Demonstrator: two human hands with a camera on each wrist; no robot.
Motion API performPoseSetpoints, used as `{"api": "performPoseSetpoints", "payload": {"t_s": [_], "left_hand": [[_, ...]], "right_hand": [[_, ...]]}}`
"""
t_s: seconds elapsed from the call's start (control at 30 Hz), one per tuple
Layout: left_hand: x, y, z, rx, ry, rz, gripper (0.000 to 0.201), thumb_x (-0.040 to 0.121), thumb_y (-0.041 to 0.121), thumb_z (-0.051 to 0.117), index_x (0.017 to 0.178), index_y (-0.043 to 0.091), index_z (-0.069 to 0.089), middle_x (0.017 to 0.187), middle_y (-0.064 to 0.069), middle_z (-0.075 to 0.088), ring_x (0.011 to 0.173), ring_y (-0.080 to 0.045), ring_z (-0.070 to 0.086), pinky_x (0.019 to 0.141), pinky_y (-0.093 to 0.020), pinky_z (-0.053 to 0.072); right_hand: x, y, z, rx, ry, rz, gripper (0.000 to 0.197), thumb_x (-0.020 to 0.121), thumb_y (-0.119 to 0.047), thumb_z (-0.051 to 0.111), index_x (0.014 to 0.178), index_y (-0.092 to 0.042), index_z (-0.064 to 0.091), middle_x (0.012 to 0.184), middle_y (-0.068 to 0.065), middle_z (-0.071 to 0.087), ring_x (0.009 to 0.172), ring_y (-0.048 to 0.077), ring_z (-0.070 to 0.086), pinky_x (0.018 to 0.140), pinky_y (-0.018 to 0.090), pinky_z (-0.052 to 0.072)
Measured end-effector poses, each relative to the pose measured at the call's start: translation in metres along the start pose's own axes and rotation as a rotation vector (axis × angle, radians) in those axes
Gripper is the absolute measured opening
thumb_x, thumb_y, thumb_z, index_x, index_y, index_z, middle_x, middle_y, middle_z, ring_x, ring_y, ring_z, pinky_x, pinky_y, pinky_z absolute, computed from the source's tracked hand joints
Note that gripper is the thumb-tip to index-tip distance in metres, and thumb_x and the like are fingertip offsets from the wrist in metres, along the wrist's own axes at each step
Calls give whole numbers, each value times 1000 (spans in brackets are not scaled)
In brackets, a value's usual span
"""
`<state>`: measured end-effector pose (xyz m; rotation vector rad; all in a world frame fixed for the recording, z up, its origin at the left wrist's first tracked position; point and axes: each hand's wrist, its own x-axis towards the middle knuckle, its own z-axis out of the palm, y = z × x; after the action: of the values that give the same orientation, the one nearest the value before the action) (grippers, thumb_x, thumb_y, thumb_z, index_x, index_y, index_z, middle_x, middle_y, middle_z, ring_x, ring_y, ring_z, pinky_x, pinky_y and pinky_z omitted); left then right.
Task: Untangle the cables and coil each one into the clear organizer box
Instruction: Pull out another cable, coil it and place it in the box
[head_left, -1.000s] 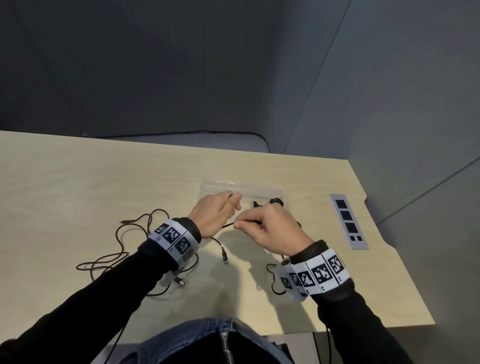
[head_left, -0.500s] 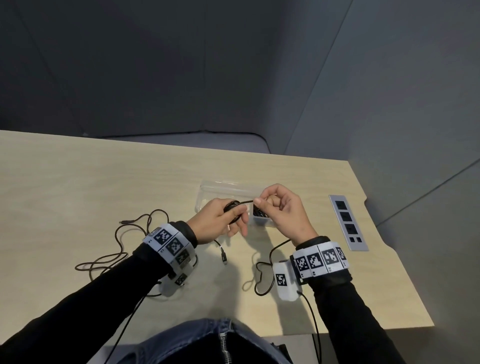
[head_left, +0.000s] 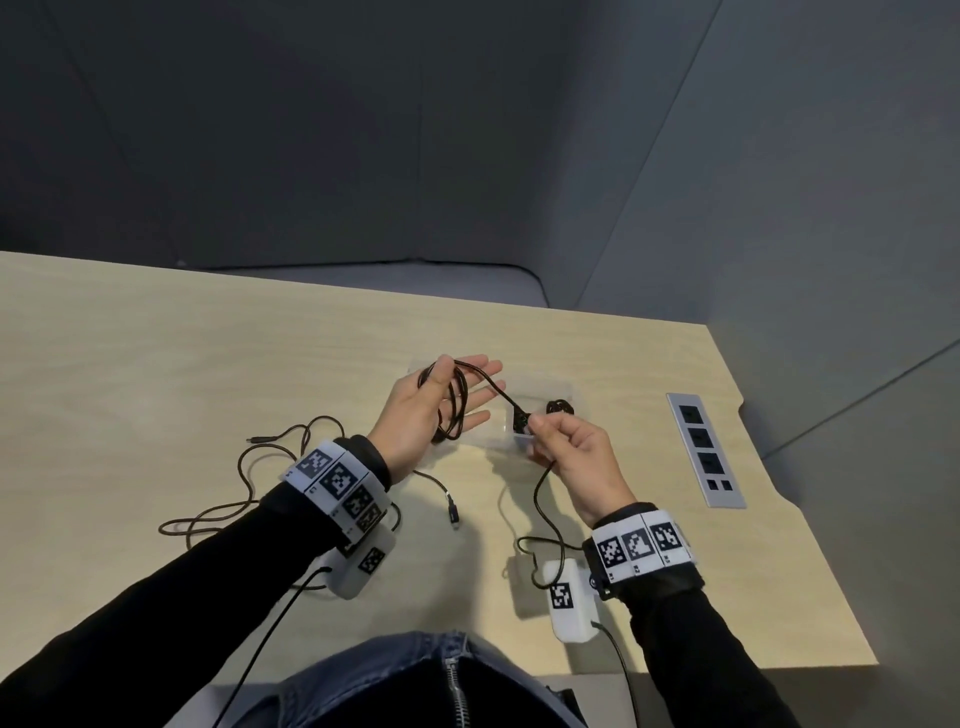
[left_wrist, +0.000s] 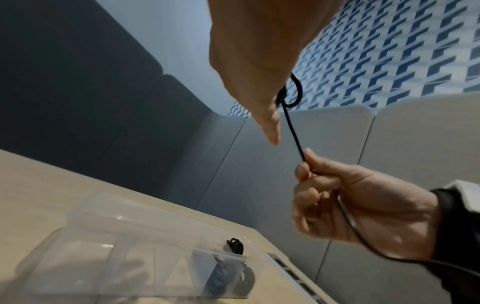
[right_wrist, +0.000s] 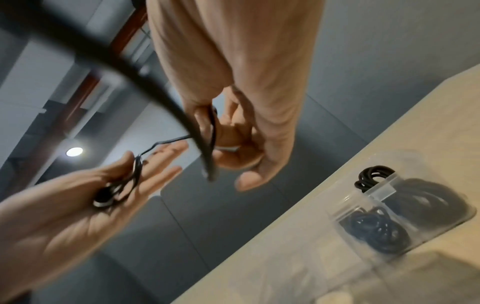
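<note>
My left hand (head_left: 467, 374) is held palm up with straight fingers above the left end of the clear organizer box (head_left: 569, 387). Loops of a thin black cable (head_left: 453, 410) lie across its palm, and the thumb pins them there. The same cable runs taut to my right hand (head_left: 535, 426), which pinches it between thumb and forefinger just in front of the box. Its slack drops to the table near my right wrist. The right wrist view shows the loops (right_wrist: 130, 181) and a plug on the left palm. Coiled black cables (right_wrist: 374, 226) fill the box's right compartments.
A second dark cable (head_left: 249, 467) sprawls loose on the wooden table to the left, with one plug (head_left: 453, 517) lying between my wrists. A grey socket panel (head_left: 704, 449) is set in the table at right, near the table's right edge (head_left: 810, 530).
My left hand has turned palm up and straightened its fingers, showing the loops. My right hand has drawn back toward me and to the right, pulling the cable taut.
</note>
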<state>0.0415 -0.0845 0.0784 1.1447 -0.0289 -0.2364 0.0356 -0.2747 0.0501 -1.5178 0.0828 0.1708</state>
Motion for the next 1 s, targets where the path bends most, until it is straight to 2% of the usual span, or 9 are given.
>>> {"api": "performPoseSetpoints", "payload": {"t_s": [0.13, 0.23, 0.33, 0.4, 0.47, 0.6, 0.67, 0.77, 1.0], "left_hand": [[1, 3, 4, -56, 19, 83, 40, 96, 42, 30, 100, 12, 56, 100, -1, 71, 103, -22, 66, 90, -43, 52], [5, 9, 5, -118, 143, 117, 36, 99, 40, 28, 83, 16, 48, 58, 7, 48, 55, -9, 51, 73, -48, 56], [11, 14, 0, 28, 303, 126, 33, 100, 40, 32, 77, 20, 46, 56, 10, 36, 48, -8, 26, 40, -23, 43], [15, 10, -6, 162, 370, 134, 27, 100, 35, 35, 80, 21, 48, 60, 8, 37, 48, -8, 26, 38, -17, 25], [18, 5, -14, 309, 381, 185, 19, 100, 30, 39, 86, 23, 51, 65, 6, 41, 50, -8, 34, 40, -18, 28], [18, -7, -29, 955, 123, 152, 21, 97, 41, 37, 94, 27, 52, 79, 6, 58, 76, -17, 55, 70, -34, 43], [11, -14, -26, 1108, -59, 36, 41, 93, 57, 26, 90, 27, 53, 78, 3, 61, 78, -20, 57, 72, -34, 42], [2, -18, -19, 1067, -205, -6, 71, 79, 72, 2, 78, 24, 54, 68, 6, 56, 63, -9, 50, 63, -30, 39], [-2, -10, -20, 1090, -419, -5, 30, 85, 56, 49, 82, 28, 59, 66, 10, 56, 56, -1, 47, 59, -16, 38]], "right_hand": [[0, 9, 11, -259, -122, 83, 32, 97, -28, 46, 70, -16, 58, 49, -7, 36, 38, 7, 33, 43, 23, 33], [-6, 8, 19, -592, -215, 19, 36, 99, -29, 41, 68, -22, 59, 47, -12, 42, 38, -1, 37, 47, 16, 29], [-19, 3, 26, -699, -390, -14, 31, 98, -28, 45, 71, -25, 60, 43, -21, 51, 42, -6, 41, 52, 16, 28], [-25, -3, 31, -723, -496, -47, 23, 96, -25, 49, 78, -19, 61, 48, -23, 52, 48, -6, 44, 54, 14, 31], [-28, -10, 37, -774, -542, -93, 17, 96, -26, 50, 87, -17, 62, 61, -17, 56, 55, -4, 46, 57, 17, 37], [-27, -27, 42, -890, -558, -244, 24, 96, -23, 49, 107, -13, 68, 100, 3, 71, 89, 12, 62, 82, 22, 45], [-25, -37, 42, -954, -503, -368, 22, 94, -23, 53, 99, -11, 71, 85, 7, 71, 80, 19, 62, 78, 30, 47], [-18, -46, 38, -914, -351, -453, 15, 90, -20, 60, 92, -17, 74, 65, -14, 56, 63, 1, 52, 66, 10, 37], [-1, -32, 30, -490, -164, -196, 24, 73, -18, 79, 79, -21, 56, 53, -10, 45, 51, 9, 39, 53, 22, 35]]}}
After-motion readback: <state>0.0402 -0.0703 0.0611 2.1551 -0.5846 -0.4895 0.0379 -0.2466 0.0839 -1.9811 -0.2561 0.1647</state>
